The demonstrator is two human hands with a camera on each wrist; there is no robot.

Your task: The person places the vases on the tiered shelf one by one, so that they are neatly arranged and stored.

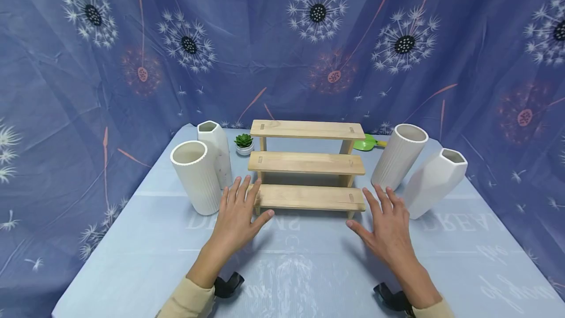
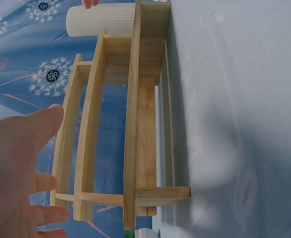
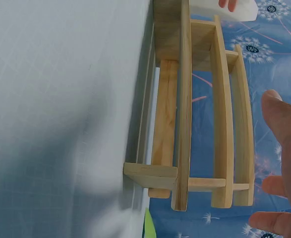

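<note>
A three-step wooden shelf [image 1: 307,166] stands in the middle of the table. My left hand [image 1: 240,212] hovers open, fingers spread, at the left end of its lowest step; the fingertips overlap that end, and contact cannot be told. My right hand [image 1: 386,225] hovers open just right of the lowest step's right end, holding nothing. The left wrist view shows the shelf [image 2: 135,124] side-on with my left hand [image 2: 16,173] beside it. In the right wrist view the shelf [image 3: 195,114] appears likewise, with fingers [image 3: 284,134] of my right hand at the edge.
Two white vases stand left of the shelf: a ribbed cylinder [image 1: 196,176] and a faceted one [image 1: 216,153]. On the right are a ribbed cylinder [image 1: 399,156] and a leaning faceted vase [image 1: 434,183]. A small potted succulent [image 1: 243,144] and a green scoop [image 1: 368,143] sit behind.
</note>
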